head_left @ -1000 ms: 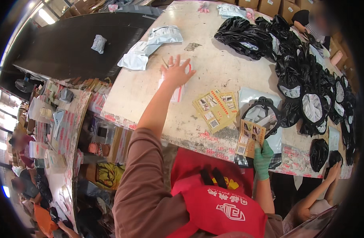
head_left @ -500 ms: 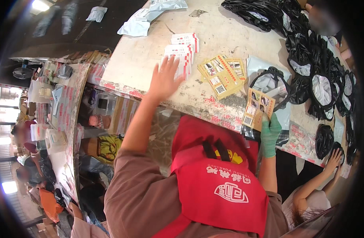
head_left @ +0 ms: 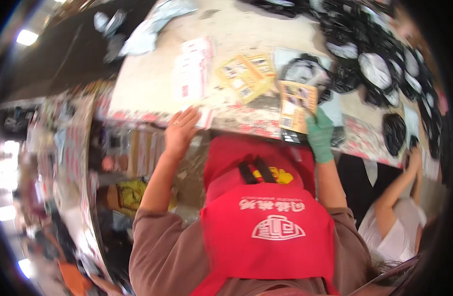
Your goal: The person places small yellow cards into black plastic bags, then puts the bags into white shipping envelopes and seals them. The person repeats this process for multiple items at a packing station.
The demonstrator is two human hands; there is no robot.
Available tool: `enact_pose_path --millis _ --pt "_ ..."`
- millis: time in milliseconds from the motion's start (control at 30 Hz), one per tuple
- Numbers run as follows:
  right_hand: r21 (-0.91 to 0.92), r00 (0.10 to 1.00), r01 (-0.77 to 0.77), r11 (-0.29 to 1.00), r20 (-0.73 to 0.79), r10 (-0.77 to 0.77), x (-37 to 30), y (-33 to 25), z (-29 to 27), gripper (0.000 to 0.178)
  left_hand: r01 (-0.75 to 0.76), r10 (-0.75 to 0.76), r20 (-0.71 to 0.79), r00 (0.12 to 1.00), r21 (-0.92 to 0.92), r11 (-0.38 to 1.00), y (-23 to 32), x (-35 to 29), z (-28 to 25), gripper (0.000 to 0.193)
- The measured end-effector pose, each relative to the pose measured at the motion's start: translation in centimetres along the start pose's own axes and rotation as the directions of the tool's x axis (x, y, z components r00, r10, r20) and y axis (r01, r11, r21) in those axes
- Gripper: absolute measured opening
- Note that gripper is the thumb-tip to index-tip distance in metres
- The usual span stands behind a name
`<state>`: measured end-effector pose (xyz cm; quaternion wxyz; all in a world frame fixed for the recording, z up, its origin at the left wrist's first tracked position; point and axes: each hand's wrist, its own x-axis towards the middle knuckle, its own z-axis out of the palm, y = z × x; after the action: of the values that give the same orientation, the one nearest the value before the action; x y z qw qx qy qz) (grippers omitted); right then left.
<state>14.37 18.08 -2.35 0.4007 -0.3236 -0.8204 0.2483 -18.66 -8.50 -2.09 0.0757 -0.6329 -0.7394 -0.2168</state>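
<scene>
Yellow and stiff-looking, a rectangular printed card is pinched by its near right corner in the green-gloved right hand, to the right of the flat fan of yellow cards and nearer the person. Left of that fan, also nearer the person, the bare left hand has its fingers straight and together at a small white slip with a red edge; blur hides whether they grip it. An overlapping column of white slips lies left of the fan.

That small slip is at the rim of the pale wooden table, so a careless sweep could drop it. Held by one corner, the card could swing and bend against the round, black-rimmed plastic bundle right of the fan. The card's long axis runs away from the person, far end pointing at the bundle, printed side up.
</scene>
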Motion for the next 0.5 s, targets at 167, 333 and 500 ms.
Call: enact_pose_path --millis 167,333,500 --pt "0.492 0.854 -0.519 0.699 0.258 0.452 0.4 -3.6 -2.7 0.027 0.362 -0.383 0.028 0.923 -0.393 0.845 3.1 3.0 -2.7 0.017" --pt "0.265 0.885 -0.344 0.901 0.412 0.217 -0.2 -6.1 -4.6 0.025 -0.004 0.128 0.165 0.978 -0.595 0.803 14.4 11.3 -4.6 0.019" --pt "0.296 0.688 -0.641 0.708 0.63 0.36 -0.6 -5.5 -6.6 0.035 0.133 0.043 0.222 0.974 -0.717 0.684 18.7 13.1 -1.2 0.024"
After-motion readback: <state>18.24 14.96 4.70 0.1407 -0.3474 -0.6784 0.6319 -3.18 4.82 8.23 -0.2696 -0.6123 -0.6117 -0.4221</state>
